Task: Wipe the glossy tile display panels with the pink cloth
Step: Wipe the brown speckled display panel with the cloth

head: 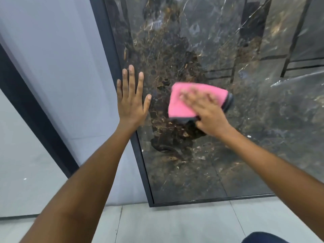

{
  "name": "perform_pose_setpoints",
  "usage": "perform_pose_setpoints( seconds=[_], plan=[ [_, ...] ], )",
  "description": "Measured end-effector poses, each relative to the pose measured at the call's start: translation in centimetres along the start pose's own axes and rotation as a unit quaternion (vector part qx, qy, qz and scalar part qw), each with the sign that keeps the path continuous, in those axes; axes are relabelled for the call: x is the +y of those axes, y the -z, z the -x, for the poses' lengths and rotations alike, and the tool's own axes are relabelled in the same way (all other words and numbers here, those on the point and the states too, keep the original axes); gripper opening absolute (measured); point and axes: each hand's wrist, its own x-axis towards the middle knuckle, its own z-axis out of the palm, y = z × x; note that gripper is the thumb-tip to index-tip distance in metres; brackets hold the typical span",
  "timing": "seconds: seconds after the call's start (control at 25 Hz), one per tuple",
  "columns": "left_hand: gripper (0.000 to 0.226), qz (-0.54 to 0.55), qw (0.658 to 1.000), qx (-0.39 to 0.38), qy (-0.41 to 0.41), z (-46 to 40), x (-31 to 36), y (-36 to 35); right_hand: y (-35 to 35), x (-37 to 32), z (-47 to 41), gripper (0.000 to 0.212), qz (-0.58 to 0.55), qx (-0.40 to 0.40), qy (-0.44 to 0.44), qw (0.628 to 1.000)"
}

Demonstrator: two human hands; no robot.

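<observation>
No readable text, label or number shows anywhere.

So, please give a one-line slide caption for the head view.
Right hand presses pink cloth on dark marble panel; left hand flat at its frame.

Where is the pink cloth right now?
In the head view, the pink cloth is flat against the dark marble tile panel, right of centre, under the right hand. The left hand rests open by the panel's left frame.

pale tiled floor (175, 225), grey wall (52, 50)
</observation>
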Motion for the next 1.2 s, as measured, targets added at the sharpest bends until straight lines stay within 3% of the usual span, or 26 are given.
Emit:
perform_pose_setpoints(
  seconds=[0.08,0.12,0.16,0.24,0.32,0.4,0.48,0.52,0.56,0.64,0.68,0.72,0.76,0.8,0.88,1.0,1.04,1.16,1.2],
  plan=[
    [0.063,0.003,1.000,-0.019,-0.003,3.7,0.8,-1.1,-1.6,0.3,2.6,0.083,0.029,0.042,-0.112,0.992],
    [0.063,-0.007,1.000,-0.020,-0.007,5.3,0.9,-1.7,-3.6,-0.9,5.3,0.090,0.063,-0.003,-0.077,0.995],
    [0.063,-0.013,1.000,-0.017,-0.007,6.1,0.9,-2.3,-6.0,-2.4,8.5,0.096,0.092,-0.067,0.016,0.993],
    [0.065,-0.019,1.000,-0.007,-0.001,6.5,0.8,-2.7,-8.7,-4.4,13.7,0.097,0.114,-0.207,0.245,0.940],
    [0.060,-0.025,1.000,0.010,-0.005,6.5,1.0,-2.9,-9.5,-4.0,15.0,0.087,0.137,-0.216,0.338,0.906],
    [0.056,-0.014,1.000,0.020,-0.006,6.5,0.9,-2.9,-8.8,-4.0,12.2,0.074,0.115,-0.133,0.263,0.949],
    [0.057,-0.003,1.000,0.023,-0.003,6.4,0.8,-2.7,-7.9,-5.5,8.4,0.077,0.072,-0.044,0.049,0.995],
    [0.059,0.013,1.000,0.021,0.008,6.5,1.0,-2.6,-7.9,-6.9,7.1,0.081,0.055,-0.028,-0.027,0.998],
    [0.061,0.030,0.999,0.012,0.015,7.1,1.3,-2.7,-8.6,-8.5,7.0,0.086,0.063,-0.019,-0.043,0.997],
    [0.062,0.052,0.998,-0.018,0.003,10.5,2.4,-3.1,-11.8,-11.4,9.6,0.089,0.118,-0.108,0.121,0.980],
    [0.061,0.044,0.998,-0.033,-0.004,12.6,2.7,-3.4,-13.7,-12.0,11.7,0.086,0.132,-0.184,0.245,0.943],
    [0.060,0.034,0.998,-0.045,-0.008,14.3,2.7,-3.8,-15.7,-11.9,14.1,0.078,0.135,-0.269,0.360,0.883],
    [0.060,0.030,0.998,-0.051,-0.008,15.4,2.6,-4.2,-16.7,-11.6,15.8,0.068,0.125,-0.336,0.422,0.833],
    [0.060,0.023,0.999,-0.047,-0.004,15.9,2.5,-4.7,-17.2,-11.3,16.7,0.058,0.106,-0.365,0.450,0.808],
    [0.059,0.012,1.000,-0.026,0.011,15.7,2.6,-5.2,-17.1,-11.2,16.5,0.045,0.114,-0.382,0.454,0.797],
    [0.059,0.016,1.000,0.007,0.003,16.0,2.9,-5.7,-17.4,-12.6,15.5,0.055,0.083,-0.309,0.397,0.860],
    [0.060,0.019,1.000,0.009,0.001,16.0,2.8,-5.8,-17.9,-13.4,15.7,0.054,0.096,-0.311,0.408,0.853],
    [0.060,0.027,1.000,0.011,0.001,16.2,2.6,-5.7,-18.7,-14.5,19.1,0.051,0.107,-0.386,0.491,0.774],
    [0.060,0.020,1.000,0.010,0.002,16.3,2.7,-5.7,-18.5,-13.4,19.5,0.053,0.112,-0.381,0.495,0.773]
  ],
)
